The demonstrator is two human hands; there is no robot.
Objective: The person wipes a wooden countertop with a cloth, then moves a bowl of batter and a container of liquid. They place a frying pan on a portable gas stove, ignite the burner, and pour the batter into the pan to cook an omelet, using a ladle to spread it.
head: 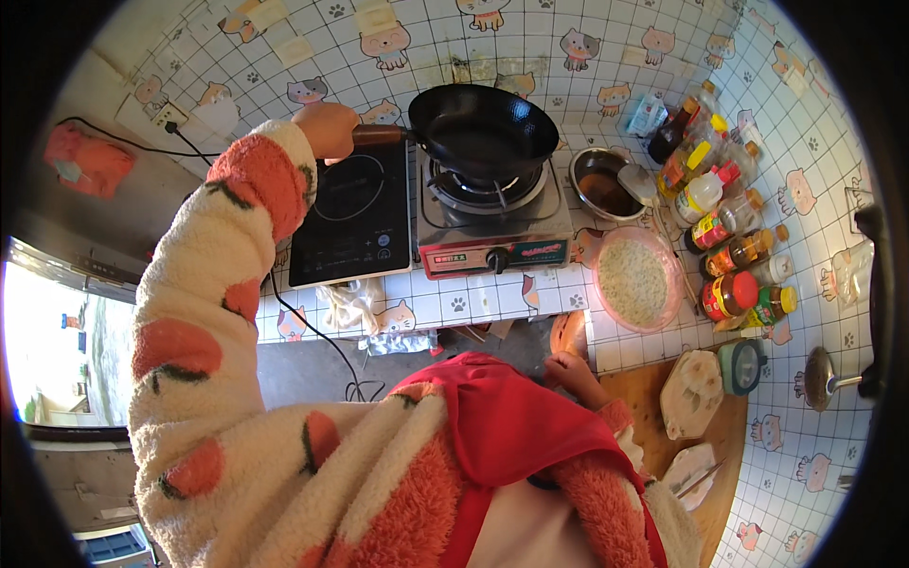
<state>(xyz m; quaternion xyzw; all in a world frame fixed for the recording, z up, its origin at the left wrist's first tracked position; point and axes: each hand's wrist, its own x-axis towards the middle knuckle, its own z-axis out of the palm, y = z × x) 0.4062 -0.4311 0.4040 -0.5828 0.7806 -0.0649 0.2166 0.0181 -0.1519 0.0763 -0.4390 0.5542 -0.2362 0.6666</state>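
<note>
My left hand (327, 133) is wrapped around the wooden handle of a black wok (490, 131). The wok is over the back of a single-burner gas stove (495, 245), with the front of the burner ring uncovered; I cannot tell whether its base touches the stand. Its inner surface looks dark and shiny, and no food is visible in it. My right hand (572, 374) is curled in front of my body by the counter corner, with nothing visible in it. Left of the stove, under my left forearm, lies a black induction cooktop (348, 227).
Right of the stove are a steel bowl (603, 186) of brown liquid, a ladle (639, 186) and a pink bowl (638, 280) of pale, rice-like food. Several sauce bottles (710, 199) line the wall. A black cable (312, 332) hangs off the counter. Plates (692, 397) stand on a wooden board.
</note>
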